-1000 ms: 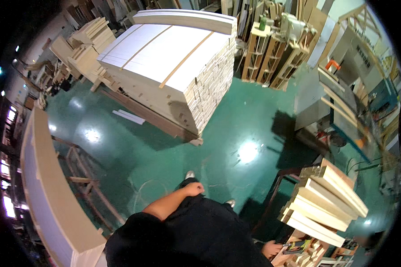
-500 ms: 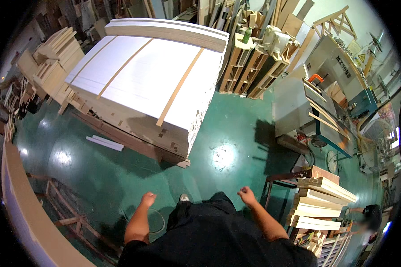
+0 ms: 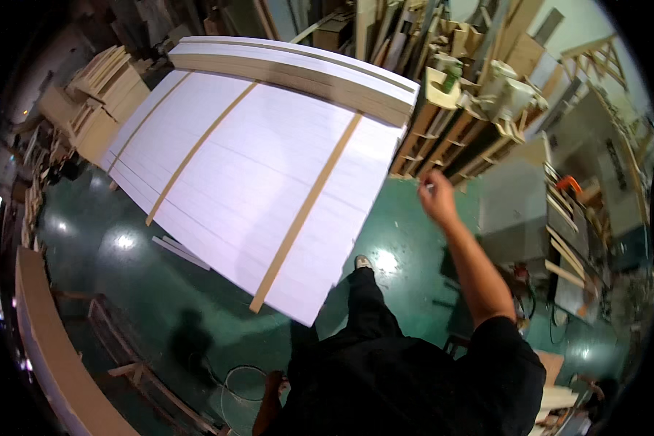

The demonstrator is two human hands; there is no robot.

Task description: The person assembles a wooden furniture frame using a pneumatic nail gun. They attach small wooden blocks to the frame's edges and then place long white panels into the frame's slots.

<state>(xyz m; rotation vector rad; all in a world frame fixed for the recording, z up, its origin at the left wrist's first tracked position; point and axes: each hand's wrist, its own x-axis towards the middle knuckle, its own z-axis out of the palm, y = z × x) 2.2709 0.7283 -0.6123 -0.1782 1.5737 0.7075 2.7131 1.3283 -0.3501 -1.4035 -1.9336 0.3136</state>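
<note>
My right hand [image 3: 437, 200] is raised in front of my body, to the right of a large stack topped with white sheets [image 3: 269, 174]. Its fingers are curled closed, with a small pale glint at them that I cannot make out. Low beside my left side hangs my left hand [image 3: 275, 381], dark and partly hidden by my shirt, its fingers not readable. Long narrow brown strips [image 3: 305, 211] lie across the white top. Along its far edge rests a pile of long boards [image 3: 291, 76]. Neither hand touches the stack.
Upright wooden frames [image 3: 443, 138] with a green bottle [image 3: 452, 75] on them stand beyond my right hand. A grey machine table [image 3: 512, 203] is at the right. White strips [image 3: 180, 252] and a thin hoop [image 3: 243, 381] lie on the green floor. Light boards [image 3: 105, 91] are stacked far left.
I have stepped forward, so the stack sits closer and larger below me. My right hand has swung up and forward; my left has dropped back to my side.
</note>
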